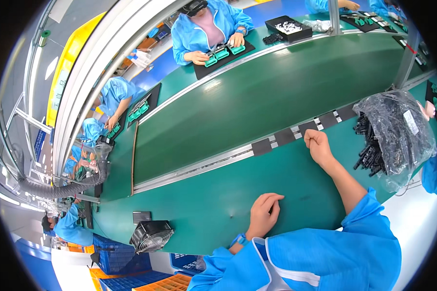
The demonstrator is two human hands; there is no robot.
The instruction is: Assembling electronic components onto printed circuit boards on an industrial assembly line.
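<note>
My left hand [264,213] rests low over the green tabletop [199,218], fingers loosely bent and thumb apart, with nothing seen in it. Farther right and forward, my right hand [319,147] is closed, its fingers curled in. Whatever its fingers may hold is hidden. Just beyond it lies a dark square pad [308,128], one of several in a row along the metal rail [199,168]. Small pale pieces sit between the pads. To the right of my right hand, a clear plastic bag [403,131] spills long black plastic parts [371,153] onto the table.
A wide green conveyor belt [247,106] runs past the rail. Near the table's left front stand a black fan [151,236] and a small dark box [142,217]. Across the belt, a person [211,29] handles green parts on a black mat; a box of white pieces [288,30] stands nearby.
</note>
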